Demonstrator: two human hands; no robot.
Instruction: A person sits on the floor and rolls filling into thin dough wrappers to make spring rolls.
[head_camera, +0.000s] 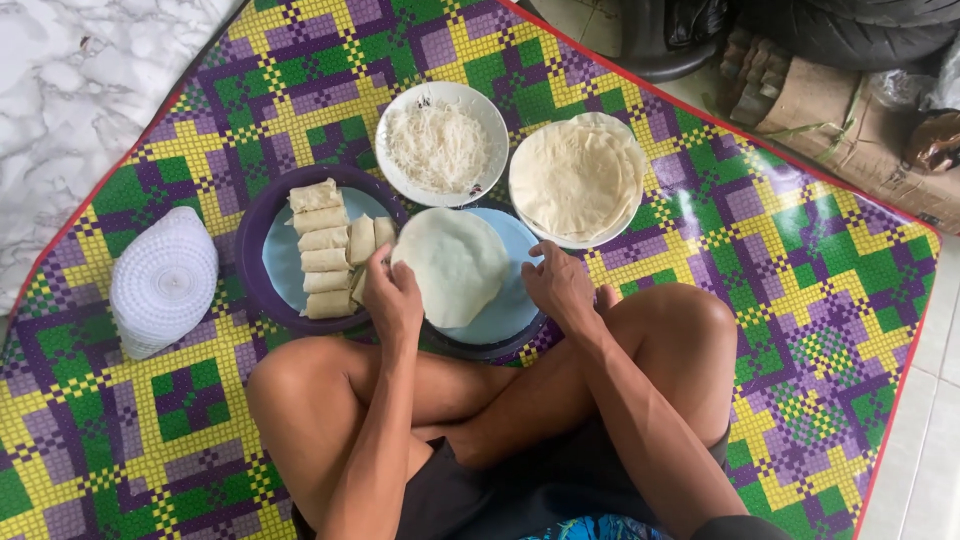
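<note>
Now both hands (392, 292) (560, 285) flatten a thin round wrapper (452, 262).

We sit cross-legged, bare knees spread wide, and both our forearms reach forward over our shins. Our left hand (392, 295) is raised a little, its fingers curled loosely inward with the thumb on top. Our right hand (560, 285) lies lower, palm down, fingers bent and pointing forward. The two hands are near each other but apart.
</note>
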